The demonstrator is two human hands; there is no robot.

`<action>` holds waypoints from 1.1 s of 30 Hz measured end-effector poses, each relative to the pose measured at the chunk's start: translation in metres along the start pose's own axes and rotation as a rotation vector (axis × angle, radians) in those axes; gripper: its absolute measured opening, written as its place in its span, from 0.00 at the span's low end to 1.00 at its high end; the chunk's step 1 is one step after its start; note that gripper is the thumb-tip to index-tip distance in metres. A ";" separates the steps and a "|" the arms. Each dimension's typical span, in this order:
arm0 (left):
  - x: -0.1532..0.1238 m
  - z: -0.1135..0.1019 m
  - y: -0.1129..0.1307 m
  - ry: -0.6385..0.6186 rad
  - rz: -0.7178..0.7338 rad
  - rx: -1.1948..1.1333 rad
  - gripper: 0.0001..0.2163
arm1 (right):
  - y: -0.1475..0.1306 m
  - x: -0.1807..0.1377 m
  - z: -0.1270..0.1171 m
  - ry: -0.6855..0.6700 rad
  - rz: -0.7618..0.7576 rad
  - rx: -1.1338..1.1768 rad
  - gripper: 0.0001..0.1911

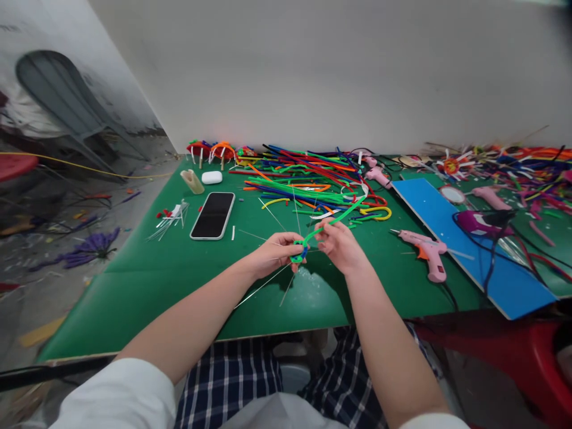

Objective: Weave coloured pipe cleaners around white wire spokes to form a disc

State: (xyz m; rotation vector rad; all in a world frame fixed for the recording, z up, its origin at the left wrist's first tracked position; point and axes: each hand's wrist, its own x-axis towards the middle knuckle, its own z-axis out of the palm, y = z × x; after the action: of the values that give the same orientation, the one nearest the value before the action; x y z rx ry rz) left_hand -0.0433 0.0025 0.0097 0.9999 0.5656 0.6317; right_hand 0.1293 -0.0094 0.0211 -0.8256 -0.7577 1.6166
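My left hand (282, 250) is closed on a small green and blue hub of pipe cleaner (297, 258), from which several thin wire spokes (261, 288) fan out. Between the fingertips of my right hand (336, 243) runs a bright green pipe cleaner (342, 218). One end of it meets the hub, and the other reaches up to the right toward the heap. Both hands are close together above the green table, near its front edge. My left fingers and palm hide part of the hub.
A heap of coloured pipe cleaners (304, 179) lies at the back. On the left are a phone (213, 215), a white case (211, 177) and loose wires (172, 221). To the right lie a pink glue gun (424, 250) with a cord and a blue board (465, 238).
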 end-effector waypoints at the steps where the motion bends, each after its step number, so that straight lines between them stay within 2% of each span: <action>1: 0.000 0.000 0.000 -0.004 -0.002 -0.003 0.10 | 0.003 -0.001 0.003 -0.014 0.007 -0.024 0.06; 5: 0.000 0.001 0.003 0.003 -0.011 -0.047 0.08 | 0.011 -0.001 0.009 -0.078 0.055 -0.105 0.07; 8: 0.001 0.000 0.002 0.024 -0.021 -0.073 0.08 | 0.015 0.000 0.010 -0.075 0.057 -0.153 0.08; 13: 0.003 0.000 0.002 0.068 -0.003 -0.084 0.08 | 0.015 0.001 0.012 -0.051 -0.007 -0.274 0.08; 21: 0.004 0.004 0.005 0.240 0.056 -0.068 0.11 | 0.018 0.000 0.017 0.049 -0.169 -0.385 0.08; 25: 0.004 0.003 0.004 0.275 0.098 -0.055 0.11 | 0.020 0.000 0.019 0.095 -0.245 -0.482 0.09; 33: 0.006 0.003 0.003 0.341 0.142 -0.026 0.10 | 0.021 -0.001 0.019 0.102 -0.268 -0.524 0.09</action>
State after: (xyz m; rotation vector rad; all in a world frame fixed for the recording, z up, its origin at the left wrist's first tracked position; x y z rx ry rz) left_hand -0.0379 0.0061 0.0123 0.9186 0.7879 0.9439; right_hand 0.1025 -0.0155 0.0144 -1.1124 -1.1887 1.1383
